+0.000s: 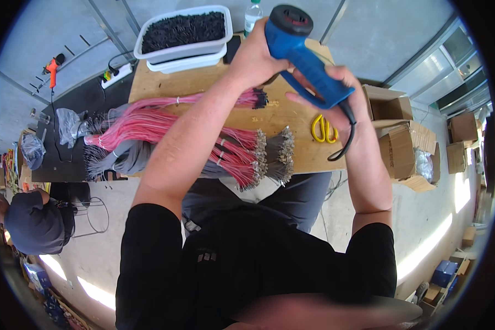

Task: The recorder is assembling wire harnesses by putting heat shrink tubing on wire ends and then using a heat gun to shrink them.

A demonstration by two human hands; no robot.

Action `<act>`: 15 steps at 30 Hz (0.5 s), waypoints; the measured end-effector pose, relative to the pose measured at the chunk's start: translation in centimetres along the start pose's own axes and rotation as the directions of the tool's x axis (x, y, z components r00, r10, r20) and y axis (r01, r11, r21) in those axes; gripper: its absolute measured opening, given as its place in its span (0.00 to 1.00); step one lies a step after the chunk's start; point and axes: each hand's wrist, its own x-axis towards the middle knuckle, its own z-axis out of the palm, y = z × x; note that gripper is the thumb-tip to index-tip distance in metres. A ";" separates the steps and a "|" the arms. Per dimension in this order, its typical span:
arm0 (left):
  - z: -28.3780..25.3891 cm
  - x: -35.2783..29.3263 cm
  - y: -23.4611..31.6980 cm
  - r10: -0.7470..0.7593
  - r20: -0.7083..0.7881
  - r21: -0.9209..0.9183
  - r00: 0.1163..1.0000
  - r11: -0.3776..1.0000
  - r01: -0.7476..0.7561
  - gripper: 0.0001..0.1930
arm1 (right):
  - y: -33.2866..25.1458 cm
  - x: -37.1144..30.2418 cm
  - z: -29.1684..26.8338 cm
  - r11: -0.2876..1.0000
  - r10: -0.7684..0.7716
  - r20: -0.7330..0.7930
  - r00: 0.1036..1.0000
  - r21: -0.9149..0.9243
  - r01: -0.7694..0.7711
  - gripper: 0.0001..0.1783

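Above the wooden table, a blue heat gun with a black round end is raised between my two hands. My left hand is closed around its body near the black end. The handle rests in my right hand, thumb on one side and fingers partly hidden behind it. A black cord hangs from the handle past my right wrist. Below lie bundles of pink wires with metal-tipped ends and a grey wire bundle. Yellow-handled scissors lie near my right forearm.
A white tub full of small black pieces stands at the back, near a bottle. Far left are an orange heat gun and a power strip. Cardboard boxes stand right. Another person is at lower left.
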 end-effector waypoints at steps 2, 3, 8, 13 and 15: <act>-0.2 0.8 -0.4 0.042 0.025 -0.050 0.999 0.998 -0.041 0.44 | -1.0 0.5 0.1 0.999 0.008 -0.036 0.999 0.051 -0.006 0.26; -0.9 1.4 -0.2 0.001 0.088 0.014 0.996 1.000 -0.002 0.47 | -1.5 0.9 0.2 0.997 0.051 -0.074 0.996 0.066 -0.046 0.28; -0.5 3.2 1.8 -0.187 0.169 -0.067 0.968 0.977 0.201 0.39 | -5.2 -0.2 -1.3 0.996 0.064 0.219 0.974 -0.082 -0.047 0.46; -0.3 4.5 0.6 0.012 0.107 -0.128 0.994 0.992 0.002 0.33 | -6.8 0.1 -1.5 0.993 0.068 0.432 0.899 -0.119 -0.017 0.54; -0.9 4.3 4.6 -0.214 0.213 0.035 0.953 0.977 0.212 0.30 | -8.0 -0.7 -1.6 0.974 0.014 0.327 0.945 -0.218 0.061 0.53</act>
